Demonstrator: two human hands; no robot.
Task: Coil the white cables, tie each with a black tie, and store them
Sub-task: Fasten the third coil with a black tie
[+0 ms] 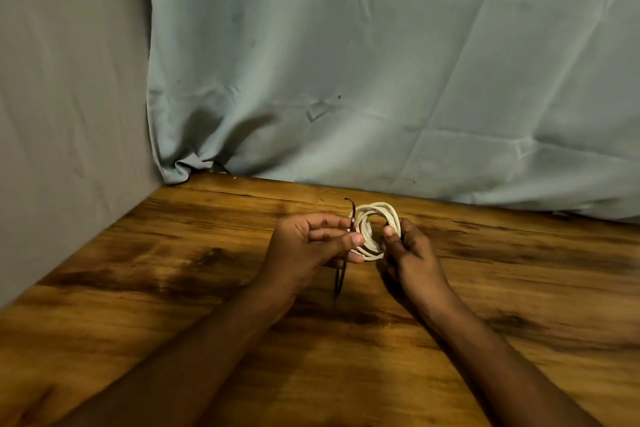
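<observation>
Both hands meet over the wooden surface (173, 288), w/ a coiled white cable (377, 218) held between them, just above the wood near the far edge. Left hand (311, 243) pinches the coil's left side betw. thumb & fingertips, its grip grasping the cable together w/ a black tie (353, 215). One end of the tie sticks up past the coil's top-left; the other end hangs down below the left hand toward the wood. Right hand (410, 250) grasps the coil's right side, thumb on the loops, fingers curled behind. Cable makes several loops, roughly round. Behind: pale blue-green cloth (381, 62) draped to the surface; grey cloth (69, 97) on the left side. No container shows in view.
</observation>
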